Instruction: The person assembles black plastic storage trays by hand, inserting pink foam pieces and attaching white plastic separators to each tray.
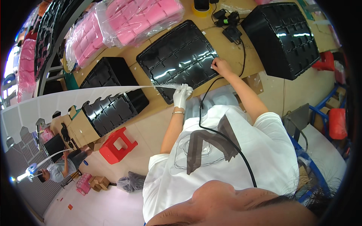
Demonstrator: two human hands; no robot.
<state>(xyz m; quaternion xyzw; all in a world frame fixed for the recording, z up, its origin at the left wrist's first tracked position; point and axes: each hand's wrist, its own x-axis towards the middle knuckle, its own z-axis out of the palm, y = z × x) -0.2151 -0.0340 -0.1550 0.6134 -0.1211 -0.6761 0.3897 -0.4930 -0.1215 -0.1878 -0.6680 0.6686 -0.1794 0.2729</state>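
Note:
A black molded plastic tray [179, 56] with a grid of raised lines lies on the brown worktable in front of me. My left hand [182, 96], in a white glove, is closed at the tray's near edge on the end of a long white strip [75, 95] with a toothed edge. The strip runs off to the left, very large close to the camera. My right hand [221, 67] is bare, its fingers pinched together at the tray's right edge. Whatever those fingers may hold is too small to tell.
Stacked black trays [281, 37] stand at the right, more [109, 113] at the left. Pink molded sheets [139, 19] in clear plastic lie at the back. A black cable [243, 56] runs from adapters [231, 34] across my shirt. A red stool [117, 146] and another person [62, 169] are at lower left.

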